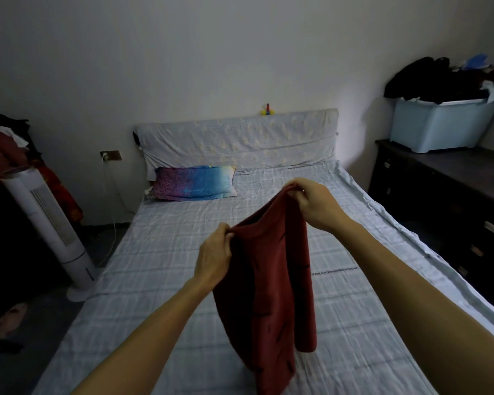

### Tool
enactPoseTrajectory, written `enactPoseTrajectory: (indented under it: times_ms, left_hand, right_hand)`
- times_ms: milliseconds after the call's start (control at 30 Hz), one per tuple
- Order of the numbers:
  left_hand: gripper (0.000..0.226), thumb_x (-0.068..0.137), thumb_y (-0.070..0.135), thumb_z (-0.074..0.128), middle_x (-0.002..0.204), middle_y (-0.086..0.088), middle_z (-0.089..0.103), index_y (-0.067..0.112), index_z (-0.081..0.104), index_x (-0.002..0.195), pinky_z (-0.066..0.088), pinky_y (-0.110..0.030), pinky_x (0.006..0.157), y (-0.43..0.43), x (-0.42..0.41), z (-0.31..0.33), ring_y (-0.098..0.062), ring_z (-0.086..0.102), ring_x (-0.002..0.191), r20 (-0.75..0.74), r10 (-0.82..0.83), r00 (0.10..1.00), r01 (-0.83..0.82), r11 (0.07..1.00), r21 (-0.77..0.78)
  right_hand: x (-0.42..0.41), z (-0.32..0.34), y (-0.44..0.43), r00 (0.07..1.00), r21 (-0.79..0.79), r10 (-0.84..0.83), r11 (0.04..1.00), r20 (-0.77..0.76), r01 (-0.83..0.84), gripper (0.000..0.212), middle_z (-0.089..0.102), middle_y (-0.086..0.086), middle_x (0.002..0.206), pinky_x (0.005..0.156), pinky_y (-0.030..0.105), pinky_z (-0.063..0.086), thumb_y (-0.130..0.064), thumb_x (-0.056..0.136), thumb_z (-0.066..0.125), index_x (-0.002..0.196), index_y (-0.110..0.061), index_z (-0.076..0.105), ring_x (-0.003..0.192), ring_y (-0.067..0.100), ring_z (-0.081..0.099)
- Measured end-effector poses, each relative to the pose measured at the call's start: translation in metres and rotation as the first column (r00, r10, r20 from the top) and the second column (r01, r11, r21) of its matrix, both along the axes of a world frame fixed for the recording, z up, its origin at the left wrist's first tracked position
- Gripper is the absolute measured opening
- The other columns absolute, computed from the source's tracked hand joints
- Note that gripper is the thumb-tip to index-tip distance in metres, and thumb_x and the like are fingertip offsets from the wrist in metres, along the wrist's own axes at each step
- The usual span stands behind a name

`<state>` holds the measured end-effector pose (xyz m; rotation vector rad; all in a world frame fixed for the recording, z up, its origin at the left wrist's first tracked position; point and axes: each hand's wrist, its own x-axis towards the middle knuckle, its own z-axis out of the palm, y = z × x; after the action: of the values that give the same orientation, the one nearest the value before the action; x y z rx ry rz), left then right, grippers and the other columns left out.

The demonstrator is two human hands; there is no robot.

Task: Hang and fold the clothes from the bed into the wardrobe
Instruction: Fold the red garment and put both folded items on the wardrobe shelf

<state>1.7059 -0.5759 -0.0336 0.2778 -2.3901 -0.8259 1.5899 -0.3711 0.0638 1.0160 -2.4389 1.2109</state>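
Observation:
A dark red fleecy garment with small black marks hangs doubled over above the bed. My left hand pinches its nearer top corner. My right hand grips the farther top corner, held higher and further out. The cloth's lower end drops out of view at the bottom of the frame. The bed has a pale blue checked sheet.
A blue and purple pillow lies by the covered headboard. A white tower fan stands left of the bed, with clothes heaped behind it. At the right, a dark dresser carries a pale blue bin piled with dark clothes.

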Motion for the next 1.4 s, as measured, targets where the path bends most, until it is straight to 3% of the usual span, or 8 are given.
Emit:
enactPoseTrajectory:
  times_ms: [200, 367, 567, 633, 767, 900, 1033, 1400]
  left_hand:
    - [0.029, 0.098, 0.022, 0.047, 0.1, -0.022, 0.066, 0.008, 0.051, 0.124, 0.046, -0.044, 0.07, -0.022, -0.004, 0.048, -0.043, 0.062, 0.087, 0.015, -0.008, 1.0, 0.012, 0.956, -0.294]
    - [0.022, 0.097, 0.023, 0.049, 0.09, -0.017, 0.063, 0.004, 0.057, 0.09, 0.045, -0.047, 0.068, -0.044, -0.01, 0.085, -0.038, 0.061, 0.082, 0.022, -0.057, 0.998, 0.061, 0.898, -0.436]
    - [0.024, 0.098, 0.024, 0.046, 0.089, -0.016, 0.063, 0.004, 0.056, 0.089, 0.043, -0.046, 0.067, -0.05, -0.009, 0.119, -0.039, 0.06, 0.08, -0.054, -0.03, 0.998, 0.001, 0.881, -0.474]
    - [0.025, 0.099, 0.024, 0.045, 0.09, -0.016, 0.064, 0.004, 0.057, 0.09, 0.044, -0.046, 0.068, -0.053, -0.007, 0.126, -0.039, 0.06, 0.082, -0.07, -0.023, 0.997, -0.012, 0.889, -0.458]
    - [0.026, 0.099, 0.026, 0.044, 0.089, -0.016, 0.066, 0.005, 0.058, 0.09, 0.047, -0.045, 0.07, -0.059, -0.001, 0.132, -0.037, 0.061, 0.08, -0.08, 0.024, 0.997, -0.056, 0.905, -0.422]
    - [0.027, 0.099, 0.023, 0.045, 0.084, -0.017, 0.065, 0.003, 0.059, 0.089, 0.046, -0.042, 0.068, -0.061, 0.004, 0.135, -0.034, 0.06, 0.076, -0.076, 0.07, 0.995, -0.095, 0.913, -0.396]
    - [0.026, 0.099, 0.024, 0.044, 0.084, -0.016, 0.064, 0.004, 0.058, 0.089, 0.045, -0.04, 0.068, -0.061, 0.007, 0.136, -0.032, 0.06, 0.075, -0.075, 0.078, 0.994, -0.101, 0.916, -0.388]
    - [0.024, 0.099, 0.024, 0.046, 0.081, -0.012, 0.063, 0.005, 0.057, 0.087, 0.044, -0.041, 0.067, -0.081, 0.022, 0.122, -0.031, 0.058, 0.074, -0.068, 0.062, 0.996, -0.08, 0.948, -0.309]
  right_hand:
    - [-0.009, 0.007, 0.004, 0.997, -0.072, -0.058, 0.996, 0.043, 0.061, 0.022, 0.064, -0.003, 0.101, 0.08, 0.022, 0.041, -0.009, 0.094, 0.049, 0.107, -0.017, 0.064, 0.093, 0.012, 0.057]
    - [-0.015, 0.013, 0.005, 0.994, -0.117, -0.048, 0.991, 0.097, 0.059, 0.025, 0.062, -0.004, 0.103, 0.086, 0.021, 0.041, -0.006, 0.094, 0.047, 0.108, -0.017, 0.064, 0.1, 0.013, 0.057]
    - [-0.004, 0.011, -0.021, 0.986, -0.193, -0.02, 0.98, 0.165, 0.052, 0.061, 0.061, 0.003, 0.112, 0.077, 0.027, 0.043, 0.005, 0.08, 0.039, 0.127, -0.031, 0.053, 0.087, 0.015, 0.056]
    - [0.007, 0.012, -0.031, 0.995, -0.166, 0.016, 0.986, 0.097, 0.0, 0.069, 0.058, 0.003, 0.115, 0.087, 0.023, 0.044, 0.009, 0.072, 0.038, 0.125, -0.029, 0.058, 0.098, 0.014, 0.056]
    - [0.024, 0.004, -0.052, 0.999, -0.102, 0.044, 0.994, -0.026, -0.046, 0.056, 0.054, 0.005, 0.119, 0.089, 0.002, 0.029, 0.014, 0.07, 0.04, 0.102, -0.019, 0.072, 0.111, 0.015, 0.051]
    - [0.035, -0.003, -0.067, 0.998, 0.048, 0.055, 0.997, 0.039, -0.057, 0.034, 0.043, 0.003, 0.137, 0.096, 0.019, 0.032, -0.013, 0.084, 0.053, 0.112, -0.024, 0.068, 0.122, 0.016, 0.046]
    - [0.037, -0.012, -0.083, 0.999, 0.233, 0.0, 0.972, -0.042, 0.009, 0.041, 0.034, 0.005, 0.145, 0.102, 0.041, 0.039, -0.049, 0.081, 0.064, 0.117, -0.029, 0.064, 0.129, 0.022, 0.038]
    - [0.014, -0.009, -0.076, 0.987, -0.031, -0.162, 0.986, 0.0, 0.162, 0.018, 0.052, 0.002, 0.114, 0.082, 0.033, 0.044, -0.025, 0.091, 0.057, 0.103, -0.016, 0.066, 0.097, 0.021, 0.057]
